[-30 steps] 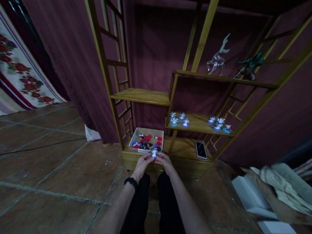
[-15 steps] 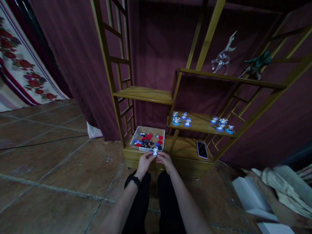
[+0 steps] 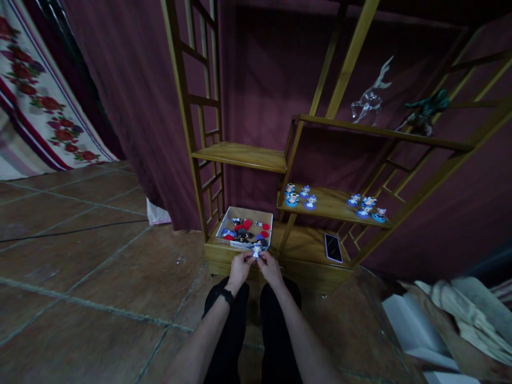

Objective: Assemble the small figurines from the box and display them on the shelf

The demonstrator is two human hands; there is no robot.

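A small white and purple figurine (image 3: pixel 256 250) is held upright between both hands, just in front of a shallow box. My left hand (image 3: pixel 241 266) is closed on its left side, and my right hand (image 3: pixel 271 268) grips it from the right. The cardboard box (image 3: pixel 221 224) holds several figurines and red, purple and black discs. On the middle shelf (image 3: pixel 334 205) stand two groups of similar figurines, one by its left end, including a white and purple figurine (image 3: pixel 310 201), the other toward the right, including a figurine on a blue base (image 3: pixel 379 215).
A phone (image 3: pixel 333 248) lies on the low shelf at right. Higher up stand a clear glass deer (image 3: pixel 368 101) and a dark green statue (image 3: pixel 426 112). White boxes (image 3: pixel 416 325) and cloth (image 3: pixel 464 314) lie on the floor at right. A cable (image 3: pixel 80 228) crosses the tiles at left.
The view has shifted slightly, so the shelves appear a little further right. Both hands still hold the figurine in front of the box, nearly unmoved.
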